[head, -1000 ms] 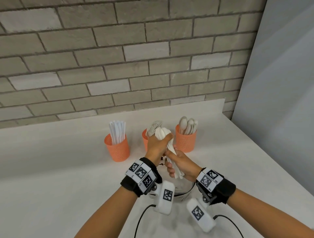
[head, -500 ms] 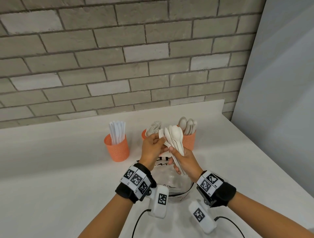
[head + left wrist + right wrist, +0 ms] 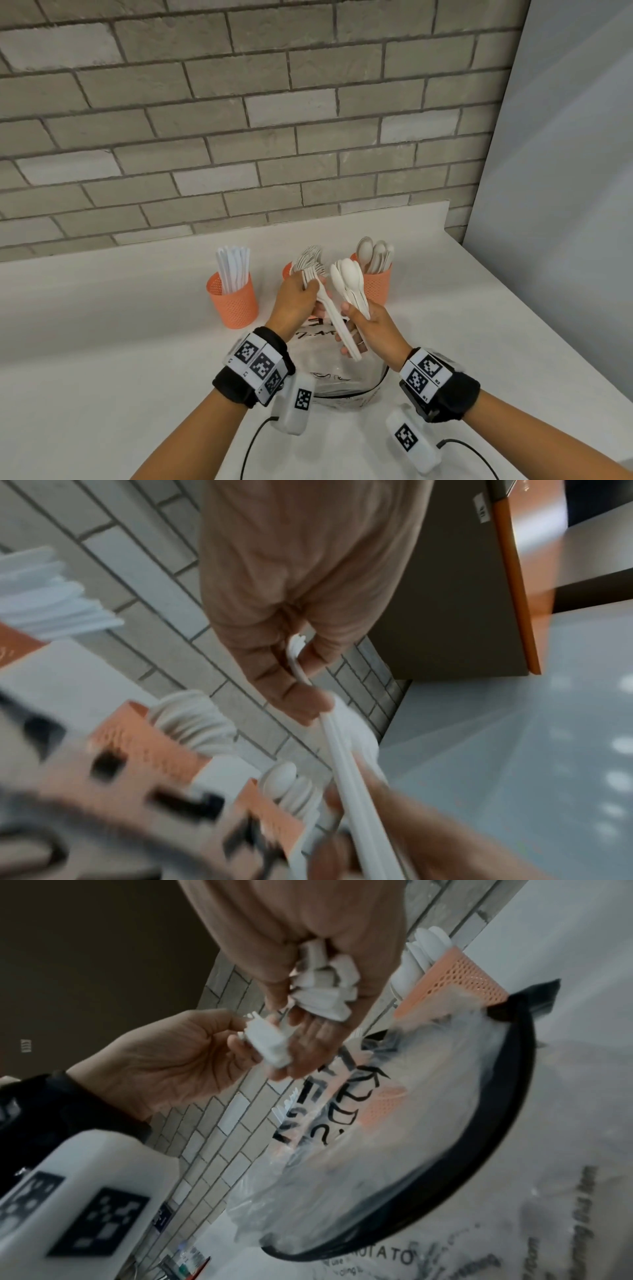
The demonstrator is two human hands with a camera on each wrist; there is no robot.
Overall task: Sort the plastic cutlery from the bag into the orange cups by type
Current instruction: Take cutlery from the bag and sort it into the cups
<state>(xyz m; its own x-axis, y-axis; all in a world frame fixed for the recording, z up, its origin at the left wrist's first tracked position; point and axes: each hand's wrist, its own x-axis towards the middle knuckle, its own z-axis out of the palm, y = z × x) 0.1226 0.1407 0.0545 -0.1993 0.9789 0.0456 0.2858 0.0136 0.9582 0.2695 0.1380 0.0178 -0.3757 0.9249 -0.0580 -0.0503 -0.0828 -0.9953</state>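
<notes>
My left hand point(image 3: 308, 287) grips a small bunch of white plastic forks point(image 3: 325, 308) just below their tines; the handles slant down to the right, behind my right hand. My right hand point(image 3: 356, 315) holds a bunch of white spoons point(image 3: 349, 281) upright by the handles, bowls up. In the right wrist view the spoon handle ends point(image 3: 325, 988) stick out of the right fist, and the left hand point(image 3: 236, 1039) pinches the fork handle ends point(image 3: 267, 1042). The clear bag point(image 3: 342, 380) with a black rim lies open below both hands. Three orange cups stand behind: knives point(image 3: 233, 301), forks point(image 3: 287, 270), spoons point(image 3: 375, 284).
The white counter point(image 3: 102, 342) runs back to a grey brick wall point(image 3: 239, 137). A pale panel point(image 3: 565, 240) closes off the right side past the counter's edge. Black cables point(image 3: 253, 442) trail from the wrist units near the front.
One bundle held by both hands has split: the left hand has drawn the forks off to the left, while the right hand keeps the spoons. Both hands rose slightly.
</notes>
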